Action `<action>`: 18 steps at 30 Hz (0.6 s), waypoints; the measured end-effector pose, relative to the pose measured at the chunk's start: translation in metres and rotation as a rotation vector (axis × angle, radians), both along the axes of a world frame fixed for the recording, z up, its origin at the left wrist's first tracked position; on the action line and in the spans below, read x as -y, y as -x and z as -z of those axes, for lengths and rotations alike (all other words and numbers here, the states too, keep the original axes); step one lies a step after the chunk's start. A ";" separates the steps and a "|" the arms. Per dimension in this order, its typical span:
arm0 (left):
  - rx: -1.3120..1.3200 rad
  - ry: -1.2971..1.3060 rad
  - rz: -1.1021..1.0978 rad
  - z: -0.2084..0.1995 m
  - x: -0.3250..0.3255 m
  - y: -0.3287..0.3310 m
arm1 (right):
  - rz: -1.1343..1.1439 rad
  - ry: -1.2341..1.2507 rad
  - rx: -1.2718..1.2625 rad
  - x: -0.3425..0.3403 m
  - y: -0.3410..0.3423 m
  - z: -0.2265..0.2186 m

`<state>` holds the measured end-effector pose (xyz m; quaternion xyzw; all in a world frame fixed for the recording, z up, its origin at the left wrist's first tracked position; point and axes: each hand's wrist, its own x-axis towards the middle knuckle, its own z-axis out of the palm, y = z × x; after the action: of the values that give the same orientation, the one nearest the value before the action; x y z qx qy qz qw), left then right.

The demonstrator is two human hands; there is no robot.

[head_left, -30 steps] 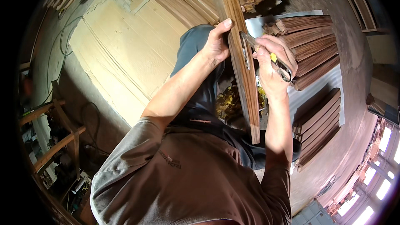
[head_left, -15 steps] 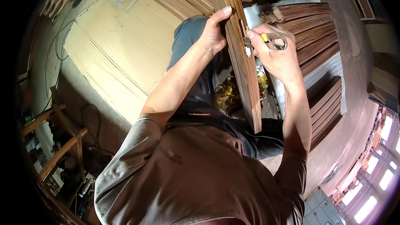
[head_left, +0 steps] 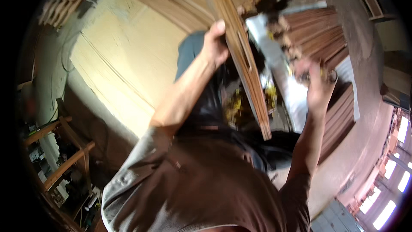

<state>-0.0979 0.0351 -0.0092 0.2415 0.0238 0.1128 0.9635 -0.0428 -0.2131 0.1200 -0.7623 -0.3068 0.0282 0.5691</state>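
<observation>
I see a long, slotted brown wooden bar (head_left: 250,83) raised over the lap, the right hand (head_left: 319,79) apart from it.
Around it I have a flat tan cardboard sheet (head_left: 120,60) at left, fanned brown wooden strips (head_left: 315,25) on a white sheet (head_left: 287,90) at right, and crumpled yellow scraps (head_left: 234,105) below, partly hidden by the bar. Its long axis slants from beyond the upper edge down rightward, the near end pointing toward the right thigh. The left hand (head_left: 214,45) pinches its left side, thumb up, other fingers hidden; the right, forearm raised, curls around a blurred dark tool with a ring-like end (head_left: 331,76).
</observation>
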 end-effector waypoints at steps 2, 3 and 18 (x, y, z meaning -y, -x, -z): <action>0.077 -0.077 -0.077 -0.018 -0.009 -0.020 | 0.159 -0.221 -0.228 0.011 0.011 0.002; 0.112 -0.137 -0.138 -0.033 -0.011 -0.033 | 0.143 -0.257 -0.172 0.020 0.010 0.001; 0.597 -1.633 -0.731 -0.289 0.072 -0.069 | 0.508 -0.653 -0.134 0.163 0.021 -0.053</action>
<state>-0.0288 -0.0365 0.2799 0.7805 -0.2363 0.4472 0.3674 -0.0638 -0.3759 0.1731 -0.5899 -0.0641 -0.1623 0.7884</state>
